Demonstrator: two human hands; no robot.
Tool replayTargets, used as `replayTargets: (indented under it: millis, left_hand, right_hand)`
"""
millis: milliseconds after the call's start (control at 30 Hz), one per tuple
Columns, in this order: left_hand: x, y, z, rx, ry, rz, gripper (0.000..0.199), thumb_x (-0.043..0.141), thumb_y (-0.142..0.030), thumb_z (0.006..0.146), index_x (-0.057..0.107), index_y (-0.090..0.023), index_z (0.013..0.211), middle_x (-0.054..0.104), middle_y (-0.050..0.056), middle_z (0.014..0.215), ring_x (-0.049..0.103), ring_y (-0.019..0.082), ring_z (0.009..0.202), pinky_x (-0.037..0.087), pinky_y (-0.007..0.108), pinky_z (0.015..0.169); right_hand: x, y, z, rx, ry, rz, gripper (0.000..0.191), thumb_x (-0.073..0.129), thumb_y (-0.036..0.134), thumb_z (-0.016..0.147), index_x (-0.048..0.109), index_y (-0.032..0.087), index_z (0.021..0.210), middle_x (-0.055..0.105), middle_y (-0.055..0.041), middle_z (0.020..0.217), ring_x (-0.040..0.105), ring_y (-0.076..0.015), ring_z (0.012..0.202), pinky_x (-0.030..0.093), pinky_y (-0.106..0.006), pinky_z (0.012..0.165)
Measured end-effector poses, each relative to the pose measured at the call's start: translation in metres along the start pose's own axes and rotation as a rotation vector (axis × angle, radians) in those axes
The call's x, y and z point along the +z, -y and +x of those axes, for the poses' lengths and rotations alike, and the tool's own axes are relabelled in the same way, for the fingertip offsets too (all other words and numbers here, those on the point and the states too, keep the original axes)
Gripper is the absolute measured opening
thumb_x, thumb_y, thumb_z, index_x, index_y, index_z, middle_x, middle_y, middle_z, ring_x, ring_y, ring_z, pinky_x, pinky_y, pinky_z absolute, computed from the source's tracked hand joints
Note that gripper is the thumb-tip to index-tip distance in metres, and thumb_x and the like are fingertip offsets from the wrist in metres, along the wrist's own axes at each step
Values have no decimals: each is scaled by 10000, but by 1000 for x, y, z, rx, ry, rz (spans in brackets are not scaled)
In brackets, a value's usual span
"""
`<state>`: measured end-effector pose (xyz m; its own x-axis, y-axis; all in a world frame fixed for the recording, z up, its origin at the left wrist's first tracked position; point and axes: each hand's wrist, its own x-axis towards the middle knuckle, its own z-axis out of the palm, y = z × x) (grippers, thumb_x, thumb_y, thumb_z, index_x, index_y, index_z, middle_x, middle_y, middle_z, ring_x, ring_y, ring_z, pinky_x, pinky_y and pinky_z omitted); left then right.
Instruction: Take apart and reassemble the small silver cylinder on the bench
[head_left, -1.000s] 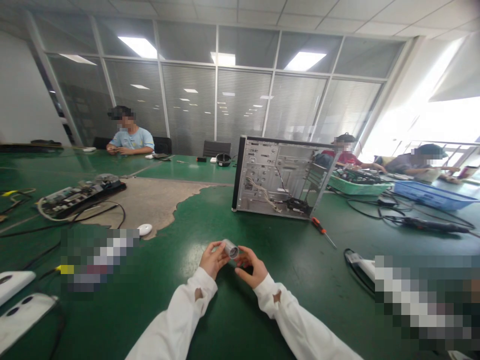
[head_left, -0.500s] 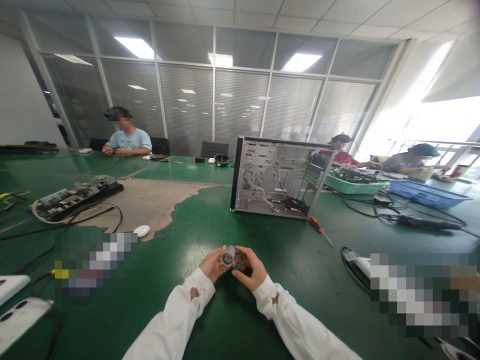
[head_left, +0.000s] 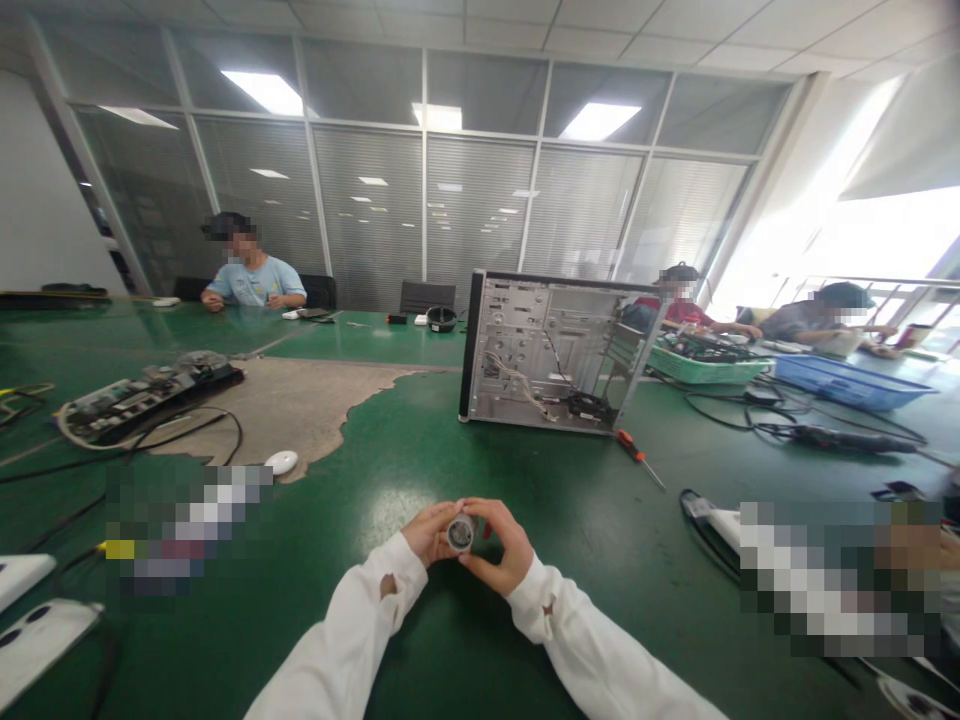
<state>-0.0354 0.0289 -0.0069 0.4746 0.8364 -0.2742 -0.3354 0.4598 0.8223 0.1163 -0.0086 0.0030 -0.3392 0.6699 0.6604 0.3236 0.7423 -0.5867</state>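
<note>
Near the front of the green table (head_left: pixel 390 640), a small grey cylinder (head_left: pixel 460 532) is held between both hands, its round open end facing me. My left hand (head_left: pixel 430 532) is closed on its left side. My right hand (head_left: pixel 504 545) grips it from the right, with thumb below and fingertips at the top. Something small and red shows beside the right fingers, too small to name. Beyond the hands stands an open computer case (head_left: pixel 551 350), with cables inside. A screwdriver with a red and black handle (head_left: pixel 631 446) lies by its right corner.
An opened device with exposed parts (head_left: pixel 150 395) and black cables lie left, near a small white oval object (head_left: pixel 281 462). Green (head_left: pixel 709 370) and blue (head_left: pixel 855 382) baskets are at the right. A person (head_left: pixel 259 280) sits across the table; others sit at the right.
The cylinder has turned more upright and its open end shows rounder. My right fingers have closed in on it from the right, where they were more spread.
</note>
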Motion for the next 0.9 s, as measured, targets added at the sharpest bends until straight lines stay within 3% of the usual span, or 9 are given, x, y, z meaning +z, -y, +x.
replayTargets:
  millis: [167, 333, 467, 667, 900]
  left_hand:
    - [-4, 3, 1, 3, 73, -29, 265, 593, -340, 666, 537, -134, 822, 593, 9, 587, 558, 114, 451, 416, 197, 406]
    - [-5, 5, 3, -23, 21, -57, 273, 609, -327, 653, 534, -123, 819, 599, 13, 590, 567, 109, 462, 429, 190, 429]
    - [-2, 4, 2, -80, -7, 5, 274, 637, -317, 620, 545, -110, 773, 590, 10, 557, 556, 98, 462, 436, 181, 433]
    - [5, -3, -4, -141, 11, 77, 297, 601, -381, 639, 562, -106, 744, 600, 33, 557, 552, 109, 445, 423, 187, 407]
    - [9, -7, -7, -318, 101, -9, 407, 478, -481, 705, 567, -90, 778, 633, 71, 624, 606, 140, 561, 465, 247, 590]
  right_hand:
    - [-2, 8, 1, -22, -18, -7, 555, 581, 240, 597, 391, 188, 1116, 475, -99, 1097, 451, -208, 981, 461, -275, 632]
    - [-5, 14, 2, -151, -58, -147, 514, 538, 214, 651, 382, 187, 1140, 480, -101, 1118, 423, -225, 1035, 386, -404, 828]
    - [-4, 15, 1, -225, -47, -183, 486, 497, 170, 682, 382, 188, 1154, 533, -89, 1057, 467, -208, 978, 387, -408, 830]
    - [1, 16, -2, -175, -52, -171, 453, 495, 192, 687, 407, 213, 1131, 563, -68, 1001, 493, -214, 926, 413, -399, 795]
    - [5, 7, -2, -11, -218, -111, 385, 525, 227, 678, 469, 210, 1059, 565, -70, 914, 512, -196, 840, 454, -328, 667]
